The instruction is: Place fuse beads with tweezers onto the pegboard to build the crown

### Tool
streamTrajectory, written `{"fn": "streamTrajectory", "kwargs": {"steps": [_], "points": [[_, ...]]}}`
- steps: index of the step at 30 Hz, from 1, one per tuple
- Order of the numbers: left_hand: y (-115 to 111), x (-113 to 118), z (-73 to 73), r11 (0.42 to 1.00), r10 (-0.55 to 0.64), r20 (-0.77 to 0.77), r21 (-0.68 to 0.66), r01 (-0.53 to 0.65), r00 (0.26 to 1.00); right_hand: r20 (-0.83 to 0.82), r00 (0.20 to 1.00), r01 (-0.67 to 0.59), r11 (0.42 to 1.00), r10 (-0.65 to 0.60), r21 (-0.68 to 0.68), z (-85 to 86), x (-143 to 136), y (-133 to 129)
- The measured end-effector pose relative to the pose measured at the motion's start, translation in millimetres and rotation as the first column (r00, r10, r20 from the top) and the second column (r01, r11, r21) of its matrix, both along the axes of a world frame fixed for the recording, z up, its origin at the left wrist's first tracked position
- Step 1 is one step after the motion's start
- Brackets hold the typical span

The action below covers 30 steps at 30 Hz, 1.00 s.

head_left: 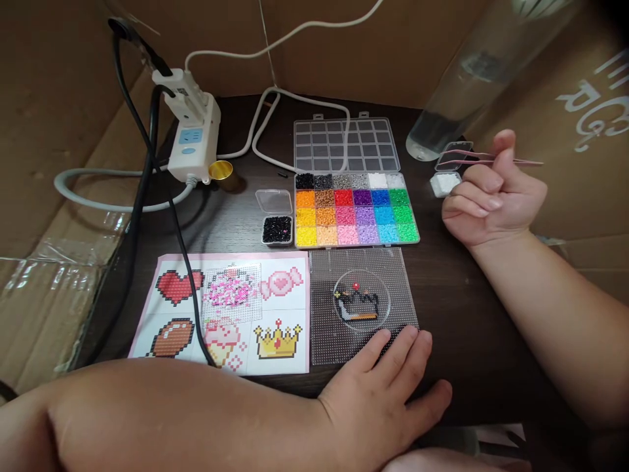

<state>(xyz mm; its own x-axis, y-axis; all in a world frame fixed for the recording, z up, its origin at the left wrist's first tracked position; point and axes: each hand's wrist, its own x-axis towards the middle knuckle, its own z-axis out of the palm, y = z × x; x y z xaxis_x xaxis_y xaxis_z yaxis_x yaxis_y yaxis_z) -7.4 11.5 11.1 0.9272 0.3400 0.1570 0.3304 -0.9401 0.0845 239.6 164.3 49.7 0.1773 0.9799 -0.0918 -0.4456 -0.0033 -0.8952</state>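
My left hand [388,387] lies palm down with its fingers spread, fingertips on the lower right edge of the clear pegboard [322,341]. On that board a crown of small beads [361,307] sits inside a clear round ring [390,301]; it has a black outline, a red top, and some white and orange beads. Raised at the right, my right hand [494,190] is closed around pink tweezers [527,161]. Their tips point left, near a small open box of white beads [446,184]. Whether the tips hold a bead is too small to tell.
Behind the board stands a sectioned bead case [357,210], lid laid back. Left of it is a small box of black beads [277,229]. A pattern sheet [289,318] carries a smaller pegboard [233,293]. Beyond are a gold cup [221,172], power strip [194,141], cables and clear bottle [442,118].
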Motion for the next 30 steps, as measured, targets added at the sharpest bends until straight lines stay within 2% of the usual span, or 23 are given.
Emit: {"fn": "streamTrajectory", "kwargs": {"steps": [2,5,9,14,19,24,26,27,29,30], "points": [[0,0,-0.2,1.0,-0.005,-0.005,-0.005,0.005,1.0,0.048,0.999,0.02,0.995,-0.024,0.101,0.1,-3,0],[0,0,-0.3,1.0,-0.001,-0.019,-0.008,0.0,1.0,0.252,0.964,0.02,0.969,-0.084,0.244,-2.5,-13,-4],[0,0,0.6,1.0,0.009,-0.025,-0.008,-0.009,1.0,0.428,0.887,0.032,0.947,-0.174,0.32,-9.6,-24,-10],[0,0,1.2,1.0,0.005,-0.031,-0.015,-0.005,1.0,0.454,0.872,-0.008,0.922,-0.183,0.388,-19.8,-23,-7],[-1,1,2.0,1.0,0.011,-0.032,-0.012,-0.011,0.999,0.481,0.812,0.121,0.902,-0.33,0.415,-25.9,-24,2],[-1,-1,2.1,1.0,0.012,-0.022,-0.007,-0.013,1.0,0.427,0.771,0.24,0.837,-0.472,0.492,-21.1,-26,-1],[-1,-1,1.0,1.0,0.008,-0.014,-0.007,-0.008,1.0,0.4,0.807,0.197,0.837,-0.434,0.511,-13.6,-30,-12],[-1,-1,0.3,1.0,0.005,-0.009,-0.006,-0.005,1.0,0.379,0.847,0.146,0.848,-0.373,0.509,-9.3,-33,-19],[-1,-1,-1.6,1.0,0.004,0.004,-0.003,-0.004,1.0,0.373,0.926,-0.089,0.922,-0.063,0.377,-1.9,-41,-35],[-1,-1,-2.5,1.0,0.004,0.008,-0.002,-0.004,1.0,0.363,0.927,-0.219,0.923,0.095,0.317,0.4,-45,-43]]}}
